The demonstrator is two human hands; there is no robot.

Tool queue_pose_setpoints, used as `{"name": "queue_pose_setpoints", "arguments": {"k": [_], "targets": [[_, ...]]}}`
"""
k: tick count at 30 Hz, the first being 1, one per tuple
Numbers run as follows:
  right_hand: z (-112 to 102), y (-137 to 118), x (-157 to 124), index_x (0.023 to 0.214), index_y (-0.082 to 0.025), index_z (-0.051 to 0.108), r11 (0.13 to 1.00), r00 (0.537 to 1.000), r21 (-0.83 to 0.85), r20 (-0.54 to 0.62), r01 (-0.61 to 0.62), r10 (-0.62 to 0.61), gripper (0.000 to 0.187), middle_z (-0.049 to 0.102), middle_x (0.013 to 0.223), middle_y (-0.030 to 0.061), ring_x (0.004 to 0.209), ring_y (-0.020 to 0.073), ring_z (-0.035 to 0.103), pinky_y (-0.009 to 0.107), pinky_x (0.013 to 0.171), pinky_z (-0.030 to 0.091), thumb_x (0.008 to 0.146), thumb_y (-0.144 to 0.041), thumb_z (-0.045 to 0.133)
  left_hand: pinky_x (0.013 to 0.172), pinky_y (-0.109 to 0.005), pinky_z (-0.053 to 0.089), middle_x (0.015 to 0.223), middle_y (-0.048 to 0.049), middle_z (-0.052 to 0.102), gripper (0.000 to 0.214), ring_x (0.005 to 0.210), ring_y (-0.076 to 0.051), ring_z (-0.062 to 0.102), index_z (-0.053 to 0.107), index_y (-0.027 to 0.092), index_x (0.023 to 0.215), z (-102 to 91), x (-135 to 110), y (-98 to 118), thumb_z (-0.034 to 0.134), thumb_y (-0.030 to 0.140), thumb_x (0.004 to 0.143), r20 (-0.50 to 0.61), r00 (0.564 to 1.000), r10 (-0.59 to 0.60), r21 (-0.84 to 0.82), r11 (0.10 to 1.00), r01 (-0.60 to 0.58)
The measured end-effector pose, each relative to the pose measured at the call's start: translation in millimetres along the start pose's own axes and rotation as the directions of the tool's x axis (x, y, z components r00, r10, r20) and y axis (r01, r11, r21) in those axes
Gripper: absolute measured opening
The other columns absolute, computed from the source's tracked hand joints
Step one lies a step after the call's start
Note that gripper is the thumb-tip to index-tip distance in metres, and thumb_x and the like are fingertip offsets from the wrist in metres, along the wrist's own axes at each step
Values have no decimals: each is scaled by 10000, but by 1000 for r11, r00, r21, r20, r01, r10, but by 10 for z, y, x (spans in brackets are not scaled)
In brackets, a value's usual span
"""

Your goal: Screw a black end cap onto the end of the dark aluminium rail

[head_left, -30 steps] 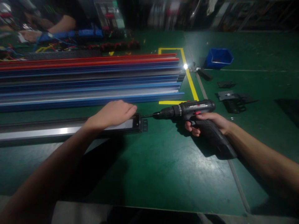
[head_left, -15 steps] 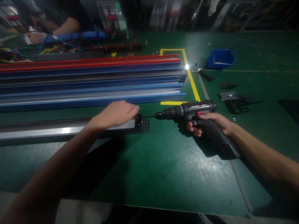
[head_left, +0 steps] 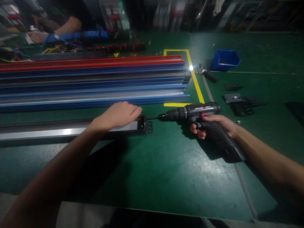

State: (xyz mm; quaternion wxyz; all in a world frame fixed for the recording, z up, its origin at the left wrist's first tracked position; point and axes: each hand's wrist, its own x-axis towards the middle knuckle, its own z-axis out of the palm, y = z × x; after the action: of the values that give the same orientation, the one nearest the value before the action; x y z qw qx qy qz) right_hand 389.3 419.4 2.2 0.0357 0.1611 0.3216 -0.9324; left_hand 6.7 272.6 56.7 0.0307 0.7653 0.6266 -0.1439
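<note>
A long black and silver metal profile (head_left: pixel 68 131) lies along the green table, with a black end cap (head_left: pixel 143 125) on its right end. My left hand (head_left: pixel 120 114) is wrapped over the profile close to that cap, its fingers mostly hidden on the far side. In my right hand (head_left: pixel 219 123) is a black cordless drill (head_left: pixel 201 110), gripped by the handle with a finger near the trigger. The drill lies level, and its long thin bit (head_left: pixel 153 118) points left, its tip meeting the outer face of the end cap.
Behind the profile lies a stack of blue and red profiles (head_left: pixel 95 82). A blue bin (head_left: pixel 225 60), several black brackets (head_left: pixel 235 98) and a black-handled tool (head_left: pixel 210 76) lie to the right. Across the table, another person's arm (head_left: pixel 68 27) is near coloured wires (head_left: pixel 51 50).
Almost nothing differs. Both hands, the drill and the profile keep their places; the whole view has shifted very slightly.
</note>
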Motion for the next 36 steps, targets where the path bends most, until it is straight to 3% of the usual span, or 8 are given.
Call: {"name": "queue_pose_setpoints", "arguments": {"k": [16, 24, 36], "targets": [[-13, -12, -7, 1169, -12, 708, 999, 999, 37, -20, -33, 34, 374, 726, 1093, 189, 864, 176, 716, 290, 843, 616, 1018, -354, 682, 594, -337, 330, 996, -110, 807, 601, 847, -286, 723, 763, 221, 1102, 10, 8, -16, 199, 426, 1078, -1, 1000, -14, 29, 999, 14], [-20, 51, -5, 1140, 5, 719, 991, 996, -107, 23, 83, -81, 284, 732, 1035, 168, 796, 150, 712, 256, 753, 610, 1003, -242, 688, 594, -341, 322, 970, -110, 800, 592, 810, -275, 713, 757, 219, 1079, -44, -6, 29, 200, 420, 1078, -3, 1000, -22, 25, 999, 22], [-19, 27, 9, 1126, -31, 723, 993, 999, -104, 15, 52, -50, 263, 729, 1021, 138, 798, 135, 702, 249, 754, 612, 999, -260, 703, 588, -346, 336, 944, -111, 804, 619, 814, -290, 717, 765, 229, 1056, -13, 8, 14, 185, 446, 1074, 7, 999, -44, 1, 999, 44]]}}
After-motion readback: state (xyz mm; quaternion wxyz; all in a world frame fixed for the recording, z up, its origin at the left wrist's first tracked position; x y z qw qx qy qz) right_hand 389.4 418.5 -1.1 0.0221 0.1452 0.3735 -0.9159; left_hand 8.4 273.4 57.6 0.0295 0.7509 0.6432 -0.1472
